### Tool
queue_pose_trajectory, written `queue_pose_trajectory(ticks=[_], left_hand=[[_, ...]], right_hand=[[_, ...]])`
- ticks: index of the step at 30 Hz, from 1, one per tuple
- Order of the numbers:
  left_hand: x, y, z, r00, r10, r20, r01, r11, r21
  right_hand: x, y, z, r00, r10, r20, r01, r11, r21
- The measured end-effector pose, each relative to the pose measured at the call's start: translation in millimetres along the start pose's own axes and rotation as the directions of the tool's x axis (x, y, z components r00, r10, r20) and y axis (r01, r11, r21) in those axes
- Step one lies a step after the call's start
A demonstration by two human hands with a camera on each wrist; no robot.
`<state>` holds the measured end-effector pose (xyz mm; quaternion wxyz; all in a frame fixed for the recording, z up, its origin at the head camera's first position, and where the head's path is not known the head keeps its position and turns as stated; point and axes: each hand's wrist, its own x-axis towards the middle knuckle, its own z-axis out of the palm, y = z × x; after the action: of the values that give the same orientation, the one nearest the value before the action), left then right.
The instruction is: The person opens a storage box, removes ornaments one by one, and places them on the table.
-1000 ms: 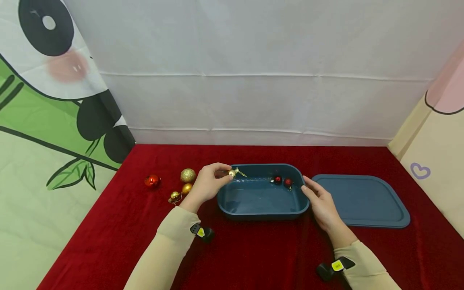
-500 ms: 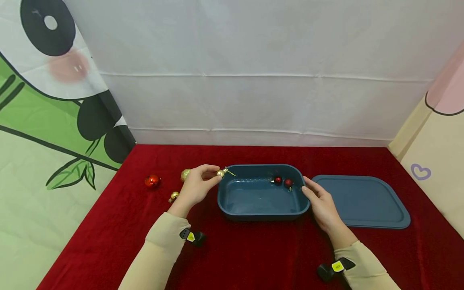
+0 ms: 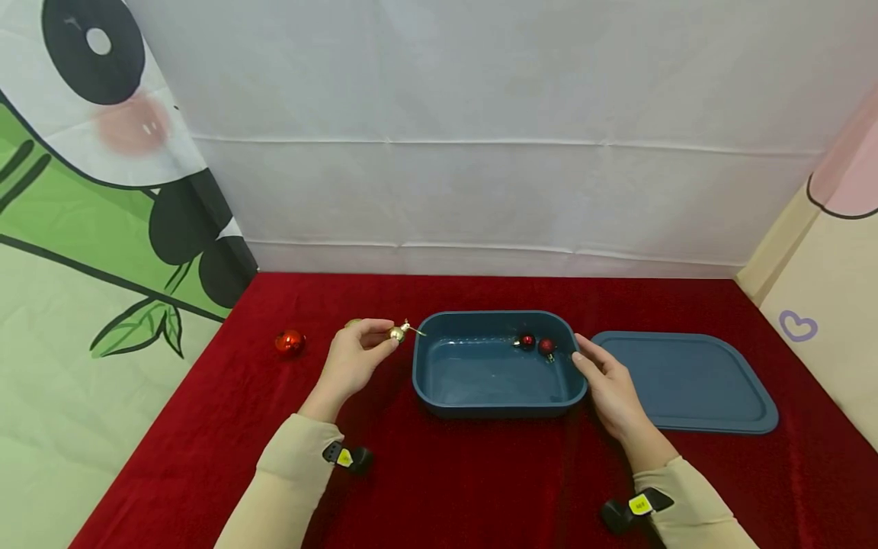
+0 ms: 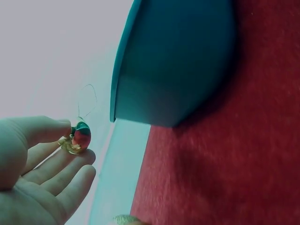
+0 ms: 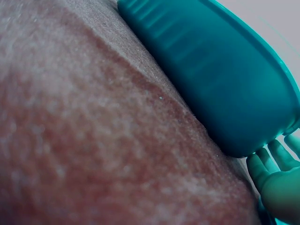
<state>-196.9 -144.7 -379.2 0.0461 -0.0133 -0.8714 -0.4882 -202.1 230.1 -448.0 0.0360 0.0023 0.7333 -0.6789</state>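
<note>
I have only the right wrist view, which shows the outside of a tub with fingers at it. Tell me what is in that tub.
Observer: From the head view, two dark red baubles lie inside the tub, nearer its right end.
Operator: Now report what is at the tub's opposite end.
Observer: The left hand pinches a small gold bauble just left of the tub.
Operator: Give me something lying farther left.
Observer: A shiny red bauble lies on the red cloth, left of the left hand in the head view.
</note>
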Motion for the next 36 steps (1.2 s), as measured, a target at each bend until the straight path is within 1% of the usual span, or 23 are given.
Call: queue_pose_trajectory(ticks=[2,5,10,15,21,28,32,36], left_hand=[[-0.9,-3.8,-2.9,1.0,0.018,-0.01,-0.018,1.0,0.006],[-1.2,-9.2,-7.1,1.0,0.02,-0.02,-0.02,1.0,0.01],[-0.9,-16.5,-14.4,1.0,-0.018,-0.025,0.018,1.0,-0.001],[-1.0,-22.4,-23.3,0.998,-0.042,-0.051,0.041,0.999,-0.015],[-2.4,-31.6,-36.4,0.992,-0.102,-0.075,0.103,0.995,0.012],[-1.4,-40.1,-48.9,0.985,-0.145,-0.092,0.149,0.988,0.047],[-0.5,-45.1,-53.5,0.981,-0.17,-0.093,0.175,0.983,0.055],[1.3,-52.0,-54.8,0.979,-0.181,-0.091,0.188,0.979,0.075]], right_hand=[[0.0,0.2,-0.1,1.0,-0.001,0.002,0.001,1.0,0.005],[0.0,0.5,-0.3,1.0,-0.004,0.006,0.004,1.0,0.012],[-0.4,0.6,-0.7,1.0,-0.008,0.008,0.008,1.0,0.022],[-0.4,0.6,-0.9,1.0,-0.009,0.01,0.009,1.0,0.024],[-1.0,-0.1,-1.2,1.0,-0.01,0.012,0.009,1.0,0.018],[-1.1,-0.7,-0.6,1.0,-0.008,0.012,0.008,1.0,0.014],[-1.3,-0.5,-0.6,1.0,-0.01,0.014,0.01,1.0,0.017],[-0.6,-0.2,-0.3,1.0,-0.017,0.011,0.017,1.0,0.021]])
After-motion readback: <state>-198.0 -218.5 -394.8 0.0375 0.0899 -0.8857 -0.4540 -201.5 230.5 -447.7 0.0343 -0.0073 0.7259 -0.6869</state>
